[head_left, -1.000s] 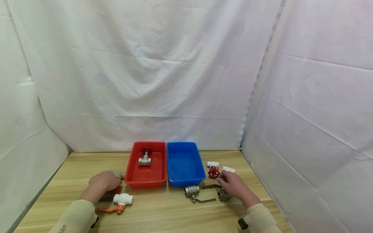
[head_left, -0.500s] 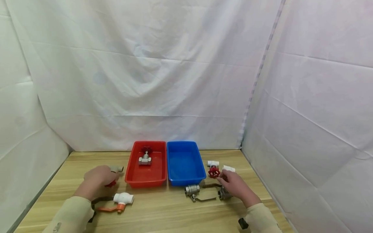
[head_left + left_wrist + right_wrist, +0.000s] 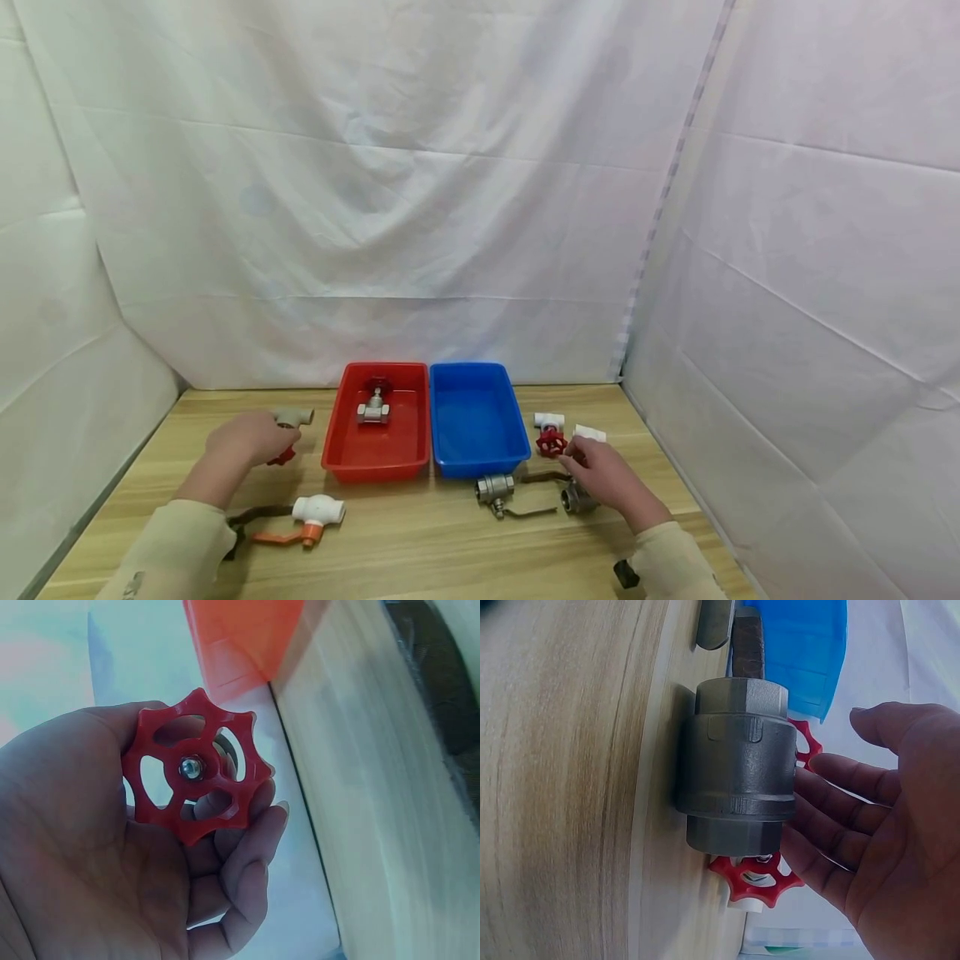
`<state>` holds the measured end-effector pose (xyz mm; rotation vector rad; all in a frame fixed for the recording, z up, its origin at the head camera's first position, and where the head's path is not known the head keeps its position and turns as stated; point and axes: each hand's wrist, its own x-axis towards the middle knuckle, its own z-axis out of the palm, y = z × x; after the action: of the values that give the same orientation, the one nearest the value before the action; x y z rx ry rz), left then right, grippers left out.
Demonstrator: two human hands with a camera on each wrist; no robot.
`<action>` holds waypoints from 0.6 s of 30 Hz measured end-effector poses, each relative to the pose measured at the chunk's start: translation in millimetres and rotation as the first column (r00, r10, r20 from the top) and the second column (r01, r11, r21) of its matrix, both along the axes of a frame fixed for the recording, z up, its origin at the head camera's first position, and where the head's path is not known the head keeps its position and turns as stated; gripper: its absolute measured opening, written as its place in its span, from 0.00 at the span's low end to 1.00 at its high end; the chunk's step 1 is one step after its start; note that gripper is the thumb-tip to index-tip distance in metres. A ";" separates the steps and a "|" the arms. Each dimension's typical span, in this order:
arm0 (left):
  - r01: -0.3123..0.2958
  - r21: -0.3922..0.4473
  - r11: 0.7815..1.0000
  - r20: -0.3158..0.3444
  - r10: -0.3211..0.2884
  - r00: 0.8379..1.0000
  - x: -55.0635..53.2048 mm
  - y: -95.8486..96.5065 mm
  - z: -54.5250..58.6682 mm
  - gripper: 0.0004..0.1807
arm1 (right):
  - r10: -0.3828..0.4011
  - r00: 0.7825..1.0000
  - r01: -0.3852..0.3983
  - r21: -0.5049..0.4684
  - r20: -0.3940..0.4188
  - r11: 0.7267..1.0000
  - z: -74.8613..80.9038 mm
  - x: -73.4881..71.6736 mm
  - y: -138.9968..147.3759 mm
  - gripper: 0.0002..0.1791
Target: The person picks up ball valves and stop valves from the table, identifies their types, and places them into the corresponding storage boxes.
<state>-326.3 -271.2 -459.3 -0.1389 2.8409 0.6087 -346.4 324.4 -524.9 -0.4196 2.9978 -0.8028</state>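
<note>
My left hand (image 3: pixel 243 439) holds a globe-style valve with a red handwheel (image 3: pixel 206 778), above the left part of the table. In the left wrist view the fingers curl behind the wheel; most of the valve's body is hidden there, while its pale grey pipe end (image 3: pixel 300 416) shows in the head view. On the right side, my right hand (image 3: pixel 600 475) hovers with relaxed fingers beside a steel ball valve (image 3: pixel 739 761). Its fingertips are right at that valve's side in the right wrist view. A white valve with a red handwheel (image 3: pixel 551 443) lies just beyond.
A red tray (image 3: pixel 405 454) holding a metal handwheel valve (image 3: pixel 372 412) stands beside a blue tray (image 3: pixel 480 467). In front lies another steel ball valve (image 3: pixel 495 492). A white valve with an orange lever (image 3: pixel 318 510) and a dark lever (image 3: pixel 262 513) lie front left.
My left hand has moved back and slightly left, carrying the red-wheeled valve away from the white valve with the orange lever. The right hand has stayed in place.
</note>
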 end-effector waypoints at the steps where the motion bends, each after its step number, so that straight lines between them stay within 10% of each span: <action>1: 0.004 0.000 1.000 -0.006 -0.004 1.000 0.3 0.1 0.7 0.24 | 0.002 1.000 -0.002 -0.002 -0.001 1.000 0.0 0.2 -0.1 0.07; 18: 0.030 -0.029 0.999 -0.058 -0.031 0.998 -1.9 1.6 12.1 0.24 | 0.013 1.000 -0.013 0.005 -0.010 1.000 4.6 2.8 1.3 0.08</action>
<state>-328.2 -269.6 -447.2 -0.0839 2.9031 0.5764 -343.6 325.7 -520.3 -0.4433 3.0026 -0.7953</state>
